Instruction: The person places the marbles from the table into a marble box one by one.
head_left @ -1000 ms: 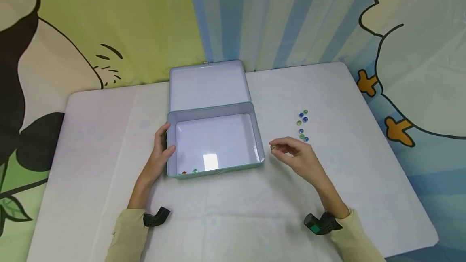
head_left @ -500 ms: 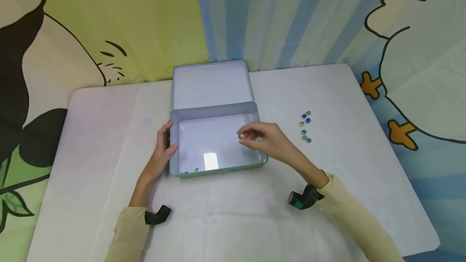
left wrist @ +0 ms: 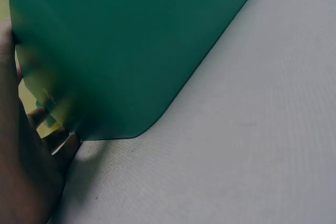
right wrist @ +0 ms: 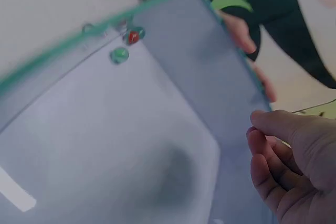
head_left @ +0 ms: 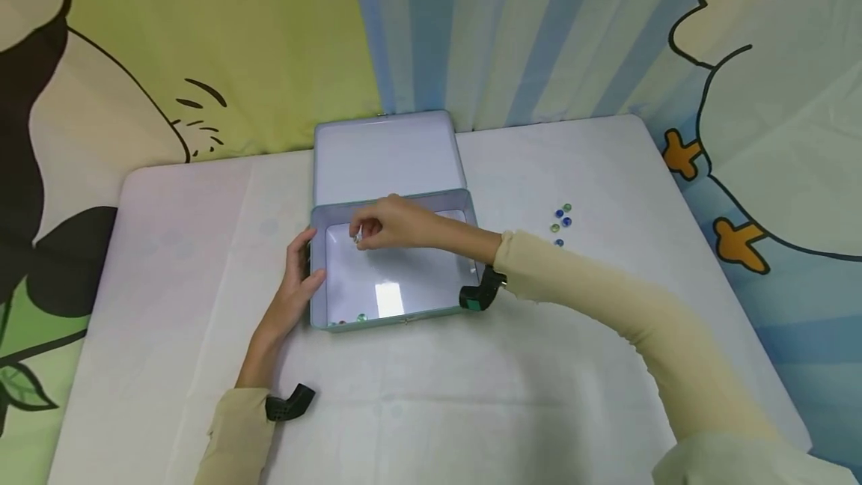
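My right hand [head_left: 393, 223] is above the inside of an open tin box [head_left: 431, 275], toward its left end. Thumb and fingertips pinch a small clear glass marble [head_left: 357, 237]; the right wrist view does not show it. Along the box's left side, my left hand [head_left: 294, 290] holds the wall, its thumb at the rim. The left wrist view has the box's green outside [left wrist: 115, 51] with fingers curled at the edge. Inside the near left corner lie a green marble [right wrist: 119, 54], a red marble [right wrist: 132, 37] and another partly covered one.
The lid [head_left: 387, 159] lies folded back behind the box. On the white table [head_left: 417, 425], right of the box, several blue and green marbles [head_left: 566, 221] lie loose; the right sleeve covers part of that area. A printed curtain [head_left: 269, 36] hangs behind.
My right hand has travelled left with the marble, from beside the box's right side, over the right wall, to above its left part. The left hand stays on the box.
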Demonstrator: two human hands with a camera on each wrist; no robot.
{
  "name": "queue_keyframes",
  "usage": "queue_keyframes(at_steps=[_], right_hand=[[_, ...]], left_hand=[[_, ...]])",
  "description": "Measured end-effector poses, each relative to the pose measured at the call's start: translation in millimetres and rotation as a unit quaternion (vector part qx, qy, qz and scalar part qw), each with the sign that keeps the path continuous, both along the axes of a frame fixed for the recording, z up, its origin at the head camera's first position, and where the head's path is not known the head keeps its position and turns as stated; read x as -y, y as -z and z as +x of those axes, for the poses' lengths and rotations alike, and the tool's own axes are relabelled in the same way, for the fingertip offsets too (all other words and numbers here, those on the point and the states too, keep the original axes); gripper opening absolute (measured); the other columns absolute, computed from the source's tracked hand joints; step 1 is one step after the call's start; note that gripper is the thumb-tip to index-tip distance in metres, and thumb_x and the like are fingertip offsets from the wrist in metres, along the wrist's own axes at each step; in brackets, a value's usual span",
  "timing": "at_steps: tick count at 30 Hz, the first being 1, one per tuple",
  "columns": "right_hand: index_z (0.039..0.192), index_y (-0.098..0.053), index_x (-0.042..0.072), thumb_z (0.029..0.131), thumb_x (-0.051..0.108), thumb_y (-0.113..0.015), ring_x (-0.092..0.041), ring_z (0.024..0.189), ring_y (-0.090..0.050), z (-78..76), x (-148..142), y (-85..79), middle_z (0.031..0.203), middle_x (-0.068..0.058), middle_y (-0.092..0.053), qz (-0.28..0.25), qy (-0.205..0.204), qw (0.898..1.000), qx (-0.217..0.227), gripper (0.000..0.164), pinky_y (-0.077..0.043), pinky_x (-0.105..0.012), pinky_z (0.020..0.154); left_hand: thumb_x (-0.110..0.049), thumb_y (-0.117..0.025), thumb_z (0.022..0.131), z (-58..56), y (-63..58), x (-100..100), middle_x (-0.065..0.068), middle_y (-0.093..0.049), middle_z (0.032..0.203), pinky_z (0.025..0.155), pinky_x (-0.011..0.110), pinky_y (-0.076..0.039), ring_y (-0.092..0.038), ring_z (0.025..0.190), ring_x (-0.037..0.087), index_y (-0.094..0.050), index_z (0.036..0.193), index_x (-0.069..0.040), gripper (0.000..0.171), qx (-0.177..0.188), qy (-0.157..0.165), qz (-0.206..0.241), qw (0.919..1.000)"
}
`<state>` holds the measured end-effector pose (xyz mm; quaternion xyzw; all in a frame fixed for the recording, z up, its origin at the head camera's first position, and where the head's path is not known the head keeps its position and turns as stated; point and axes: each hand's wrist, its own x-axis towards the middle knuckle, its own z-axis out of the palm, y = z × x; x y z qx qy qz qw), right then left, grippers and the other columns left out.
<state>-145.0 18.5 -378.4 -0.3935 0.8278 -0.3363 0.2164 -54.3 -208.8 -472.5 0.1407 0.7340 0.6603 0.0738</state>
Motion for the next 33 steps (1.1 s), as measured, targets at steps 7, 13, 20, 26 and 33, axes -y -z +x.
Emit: queue_keyframes(at_steps=[7,13,20,26,33], right_hand=[[0.098,-0.066,0.007,0.082,0.011,-0.067,-0.007,0.073,-0.058,-17.8,35,26.9,0.088,-0.003,-0.067,0.049,-0.022,0.998,0.03,0.017,-0.045,-0.015,0.064],[0.098,-0.066,0.008,0.082,0.011,-0.066,-0.006,0.071,-0.054,-18.3,51,39.2,0.086,-0.004,-0.067,0.089,-0.036,0.995,0.011,0.016,-0.042,-0.014,0.063],[0.096,-0.067,0.01,0.081,0.01,-0.066,-0.006,0.072,-0.053,-16.9,54,47.4,0.087,-0.002,-0.066,0.099,-0.021,0.995,0.001,0.015,-0.041,-0.013,0.064],[0.097,-0.067,0.01,0.081,0.011,-0.067,-0.006,0.072,-0.053,-17.4,53,52.0,0.087,-0.002,-0.067,0.089,-0.012,0.996,0.02,0.015,-0.042,-0.013,0.064],[0.095,-0.067,0.01,0.081,0.011,-0.067,-0.006,0.073,-0.054,-18.2,55,52.1,0.088,-0.002,-0.067,0.083,-0.01,0.996,0.02,0.014,-0.042,-0.013,0.065]], left_hand=[[-0.009,-0.043,0.091,2.5,0.5,-1,0.005,0.002,0.154,0.11,0.054,0.006,0.008,0.143,0.023,-0.011,0.144,-0.022,0.063,0.007,0.005,-0.003,1.0],[-0.012,-0.044,0.092,3.2,2.5,0,0.004,0.004,0.154,0.111,0.054,0.008,0.012,0.143,0.023,-0.011,0.144,-0.024,0.063,0.009,-0.003,-0.02,0.9998],[-0.012,-0.044,0.092,2.4,2.9,0,0.004,0.002,0.154,0.111,0.054,0.007,0.011,0.143,0.023,-0.011,0.144,-0.023,0.063,0.007,-0.006,-0.022,0.9997],[-0.014,-0.045,0.092,3.7,2.3,1,0.002,0.005,0.155,0.111,0.055,0.008,0.012,0.143,0.023,-0.011,0.144,-0.025,0.063,0.011,-0.007,-0.031,0.9994],[-0.014,-0.045,0.092,3.6,0.7,2,0.002,0.007,0.155,0.11,0.056,0.008,0.014,0.143,0.023,-0.01,0.144,-0.025,0.064,0.011,-0.004,-0.038,0.9992]])
